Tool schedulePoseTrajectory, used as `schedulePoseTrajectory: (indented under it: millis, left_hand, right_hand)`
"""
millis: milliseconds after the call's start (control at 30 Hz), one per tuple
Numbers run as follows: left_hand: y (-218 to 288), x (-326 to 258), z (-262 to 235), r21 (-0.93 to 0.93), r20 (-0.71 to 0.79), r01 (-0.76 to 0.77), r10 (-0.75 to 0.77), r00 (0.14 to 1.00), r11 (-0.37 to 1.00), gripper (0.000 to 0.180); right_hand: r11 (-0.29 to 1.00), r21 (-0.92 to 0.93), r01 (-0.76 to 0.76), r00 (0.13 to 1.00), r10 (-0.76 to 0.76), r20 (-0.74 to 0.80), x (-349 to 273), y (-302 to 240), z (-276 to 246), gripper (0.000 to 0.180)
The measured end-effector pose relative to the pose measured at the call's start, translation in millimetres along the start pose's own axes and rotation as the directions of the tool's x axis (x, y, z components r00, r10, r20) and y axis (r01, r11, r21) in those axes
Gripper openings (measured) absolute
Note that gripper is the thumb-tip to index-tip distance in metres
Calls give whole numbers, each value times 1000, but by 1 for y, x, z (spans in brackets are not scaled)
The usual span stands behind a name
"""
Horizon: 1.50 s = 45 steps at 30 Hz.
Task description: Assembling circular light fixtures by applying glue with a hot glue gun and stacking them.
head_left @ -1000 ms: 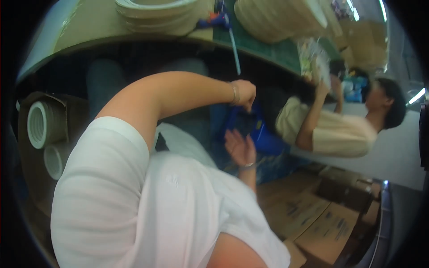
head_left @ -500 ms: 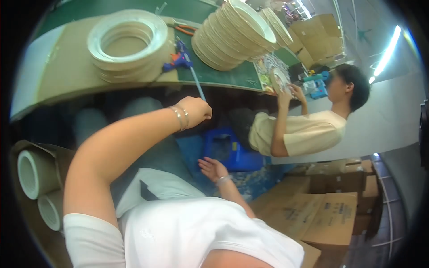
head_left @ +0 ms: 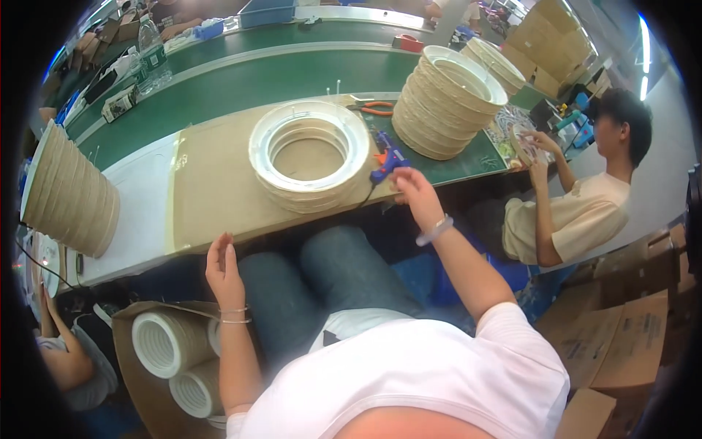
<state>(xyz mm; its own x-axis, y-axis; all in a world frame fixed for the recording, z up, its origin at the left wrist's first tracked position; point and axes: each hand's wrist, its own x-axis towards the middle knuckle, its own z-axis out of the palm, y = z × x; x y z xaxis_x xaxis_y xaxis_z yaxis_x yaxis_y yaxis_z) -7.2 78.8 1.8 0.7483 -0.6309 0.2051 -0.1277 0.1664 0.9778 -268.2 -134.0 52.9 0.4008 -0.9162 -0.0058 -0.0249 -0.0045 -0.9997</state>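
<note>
My left hand (head_left: pixel 225 272) is raised in front of the table's near edge, fingers stretched up and nothing in it. My right hand (head_left: pixel 418 194) reaches to the same edge farther right, fingers loosely bent and apart, with nothing seen in them. Just beyond its fingertips lies a blue glue gun (head_left: pixel 391 162) with an orange part; whether they touch it I cannot tell. Between the hands and farther back, a stack of ring-shaped frames (head_left: pixel 311 196), cream outside and white on top, sits on a brown cardboard sheet (head_left: pixel 212 183).
Orange-handled pliers (head_left: pixel 378 109) lie behind the glue gun. Tall ring stacks (head_left: pixel 442 110) stand right, another (head_left: pixel 73 194) left. A carton (head_left: pixel 139 380) of rings is below left. A co-worker (head_left: pixel 578 205) sits right, handling a ring; another person's arms (head_left: pixel 58 329) show far left.
The view has swung left. My left hand has drawn back from beside the glue gun toward the left; my right hand has risen to the table edge. The pale stick by the glue gun no longer shows.
</note>
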Motion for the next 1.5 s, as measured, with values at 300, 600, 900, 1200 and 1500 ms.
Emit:
schedulePoseTrajectory:
  millis: [300,600,900,1200,1500]
  left_hand:
    - [-16,87,55,-254,189,218,-173,967,942,51]
    - [-34,102,87,-181,220,249,-208,953,951,60]
    - [-22,64,86,-348,1,122,-130,992,930,53]
    - [-38,114,61,-220,-109,37,-63,992,975,58]
    - [-27,105,56,-413,35,86,-78,996,907,60]
  right_hand:
    - [905,336,-261,963,271,18,83,9,55,44]
    - [842,406,-355,930,361,65,70,0,73,39]
    - [883,217,-417,908,390,155,72,2,85,54]
    - [965,-225,135,985,-106,136,18,7,44,50]
    - [881,-330,-340,938,294,-182,37,23,-3,43]
